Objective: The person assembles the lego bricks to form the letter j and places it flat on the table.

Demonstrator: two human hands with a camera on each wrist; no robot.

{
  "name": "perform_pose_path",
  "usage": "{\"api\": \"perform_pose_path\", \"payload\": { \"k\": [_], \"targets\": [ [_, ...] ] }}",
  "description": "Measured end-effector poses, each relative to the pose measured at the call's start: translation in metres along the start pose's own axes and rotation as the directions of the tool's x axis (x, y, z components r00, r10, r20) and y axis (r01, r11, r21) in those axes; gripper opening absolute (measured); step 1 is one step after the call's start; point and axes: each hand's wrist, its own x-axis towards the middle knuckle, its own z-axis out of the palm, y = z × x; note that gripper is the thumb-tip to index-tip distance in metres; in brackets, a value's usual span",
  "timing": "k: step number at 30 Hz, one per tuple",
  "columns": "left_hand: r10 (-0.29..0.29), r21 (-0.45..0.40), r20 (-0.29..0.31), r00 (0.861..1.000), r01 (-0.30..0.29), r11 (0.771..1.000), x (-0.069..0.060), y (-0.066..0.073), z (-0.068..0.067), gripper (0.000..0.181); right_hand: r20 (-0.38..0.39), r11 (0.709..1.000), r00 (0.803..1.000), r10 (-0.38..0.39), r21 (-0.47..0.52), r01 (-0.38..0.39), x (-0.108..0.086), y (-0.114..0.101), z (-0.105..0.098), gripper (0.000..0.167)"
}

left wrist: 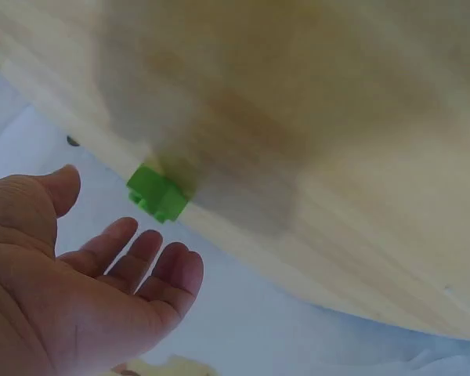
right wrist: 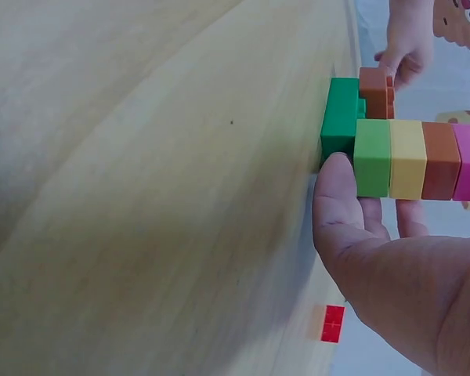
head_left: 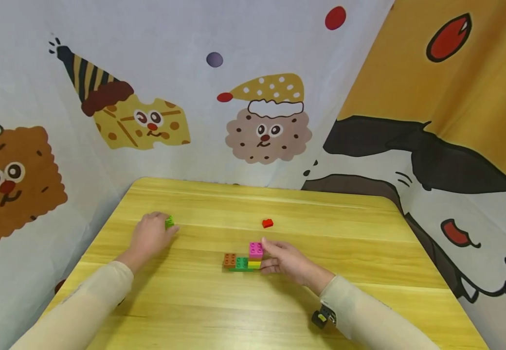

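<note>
On a wood-grained table (head_left: 345, 233) before a cartoon-printed cloth (head_left: 275, 34), the left hand (head_left: 150, 236), fingers parted and empty, hovered just beside a lime-green brick (left wrist: 157, 194), while the right hand (head_left: 290, 262) gripped a multicoloured brick build (head_left: 242, 263) between thumb and fingers, a red brick (head_left: 268, 223) lying beyond.

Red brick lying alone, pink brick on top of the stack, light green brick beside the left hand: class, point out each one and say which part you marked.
Red brick (head_left: 268, 223): head view, middle of its visible body.
Pink brick (head_left: 256, 249): head view, studded top.
Light green brick (left wrist: 158, 193): left wrist view, middle of its body.
</note>
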Motion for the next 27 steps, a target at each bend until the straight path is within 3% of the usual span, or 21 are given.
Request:
{"api": "perform_pose_path", "payload": {
  "k": [2, 5, 8, 11, 13, 15, 17, 19, 23, 25, 27],
  "targets": [
    [-0.01, 0.026, 0.025, 1.0, 0.009, 1.0, -0.003, -0.01, 0.0, 0.053, 0.001, 1.0, 1.0, 0.003, 0.009, -0.003, 0.001, 0.001, -0.001, 0.074],
    [0.002, 0.05, 0.057, 0.998, -0.005, 0.999, -0.005, -0.012, 0.002, 0.054, -0.004, 1.0, 1.0, 0.005, 0.016, -0.005, 0.003, 0.003, -0.003, 0.072],
    [0.02, 0.067, 0.07, 0.997, -0.024, 0.997, -0.005, -0.004, 0.009, 0.054, -0.009, 1.0, 1.0, 0.004, 0.015, -0.004, 0.005, 0.006, -0.006, 0.072],
    [0.092, 0.025, 0.091, 0.992, -0.094, 0.995, -0.005, 0.015, 0.019, 0.051, -0.02, 1.0, 1.0, 0.003, 0.01, -0.003, 0.007, 0.009, -0.011, 0.072],
    [0.174, -0.043, 0.144, 0.974, -0.169, 0.985, -0.005, 0.032, 0.025, 0.052, -0.031, 1.0, 0.999, -0.007, -0.005, 0.006, 0.009, 0.01, -0.014, 0.072],
    [0.256, -0.125, 0.199, 0.946, -0.234, 0.964, -0.006, 0.049, 0.029, 0.055, -0.05, 1.0, 0.999, -0.01, -0.017, 0.009, 0.011, 0.01, -0.017, 0.072],
    [0.322, -0.187, 0.246, 0.914, -0.281, 0.941, -0.008, 0.064, 0.031, 0.058, -0.069, 0.999, 0.997, -0.017, -0.041, 0.015, 0.013, 0.01, -0.019, 0.072],
    [0.364, -0.227, 0.27, 0.892, -0.308, 0.924, -0.011, 0.075, 0.032, 0.061, -0.096, 0.997, 0.995, -0.023, -0.073, 0.016, 0.015, 0.01, -0.021, 0.071],
    [0.411, -0.246, 0.278, 0.868, -0.35, 0.904, -0.019, 0.085, 0.035, 0.065, -0.179, 0.986, 0.982, -0.056, -0.164, 0.027, 0.024, 0.01, -0.023, 0.054],
    [0.429, -0.248, 0.282, 0.858, -0.367, 0.897, -0.022, 0.088, 0.037, 0.067, -0.216, 0.959, 0.97, -0.107, -0.281, 0.043, 0.031, 0.009, -0.024, 0.045],
    [0.442, -0.236, 0.277, 0.853, -0.385, 0.892, -0.025, 0.09, 0.039, 0.07, -0.221, 0.89, 0.958, -0.183, -0.451, 0.067, 0.039, 0.006, -0.024, 0.044]
  ]
}}
